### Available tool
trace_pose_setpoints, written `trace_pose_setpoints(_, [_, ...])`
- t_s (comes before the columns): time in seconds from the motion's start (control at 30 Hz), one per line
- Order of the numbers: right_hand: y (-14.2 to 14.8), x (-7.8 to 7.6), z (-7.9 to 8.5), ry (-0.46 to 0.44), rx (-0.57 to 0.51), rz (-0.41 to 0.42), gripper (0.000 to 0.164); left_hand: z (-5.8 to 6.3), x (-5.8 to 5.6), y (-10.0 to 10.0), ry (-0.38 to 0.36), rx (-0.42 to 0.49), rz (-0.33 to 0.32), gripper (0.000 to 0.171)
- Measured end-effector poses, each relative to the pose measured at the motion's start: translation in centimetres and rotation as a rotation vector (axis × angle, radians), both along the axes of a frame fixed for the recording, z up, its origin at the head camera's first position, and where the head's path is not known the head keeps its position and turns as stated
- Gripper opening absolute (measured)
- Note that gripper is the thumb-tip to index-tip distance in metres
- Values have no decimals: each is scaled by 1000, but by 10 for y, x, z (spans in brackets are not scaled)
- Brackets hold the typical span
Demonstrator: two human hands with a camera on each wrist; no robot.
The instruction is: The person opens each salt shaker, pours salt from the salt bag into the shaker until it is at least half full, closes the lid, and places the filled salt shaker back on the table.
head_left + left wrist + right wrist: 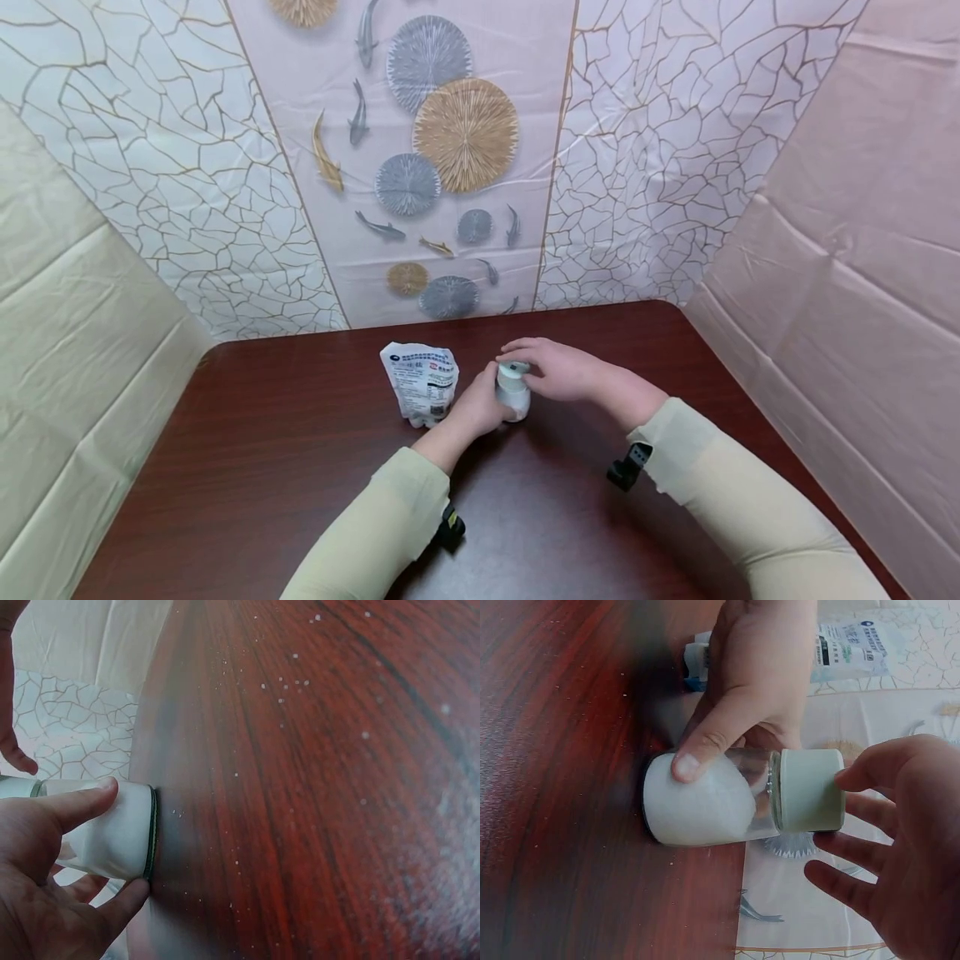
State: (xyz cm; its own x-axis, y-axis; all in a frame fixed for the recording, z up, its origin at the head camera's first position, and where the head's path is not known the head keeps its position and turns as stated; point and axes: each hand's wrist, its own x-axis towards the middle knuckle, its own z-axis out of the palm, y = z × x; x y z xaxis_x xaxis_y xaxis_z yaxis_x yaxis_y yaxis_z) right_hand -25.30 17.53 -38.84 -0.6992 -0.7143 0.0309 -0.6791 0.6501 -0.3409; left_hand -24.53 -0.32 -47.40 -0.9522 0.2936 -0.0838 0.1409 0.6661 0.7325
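Observation:
A clear glass jar [759, 761] of white granules, capped with a pale green lid [810, 790], stands on the dark wood table. My left hand [480, 404] grips the jar's body; in the right wrist view its thumb [697, 756] lies along the glass. Around the lid my right hand [562, 371] has its fingers loosely spread. Its thumb tip is right at the lid's top edge, and its other fingertips are close by the rim. From the left wrist, the jar's dark base rim [152, 832] shows on the table, with a left fingertip beside it.
Left of the jar stands a white printed pouch [422, 379], near my left wrist. Small white specks [283, 686] are scattered on the table [247, 467]. Patterned cloth walls [442, 217] rise behind and on both sides.

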Motion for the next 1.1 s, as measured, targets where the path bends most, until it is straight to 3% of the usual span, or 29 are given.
trace_pose_setpoints(0.2, [0,-3,2,-11,31,57,44,0,-1,1,-13,-11,-3,91])
trace_pose_setpoints(0.43, [1,-3,2,-18,35,61,44,-1,0,1,-12,-12,6,87])
trace_pose_setpoints(1.1, [-3,-2,-7,26,-28,-36,44,-1,0,0,-3,4,0,77])
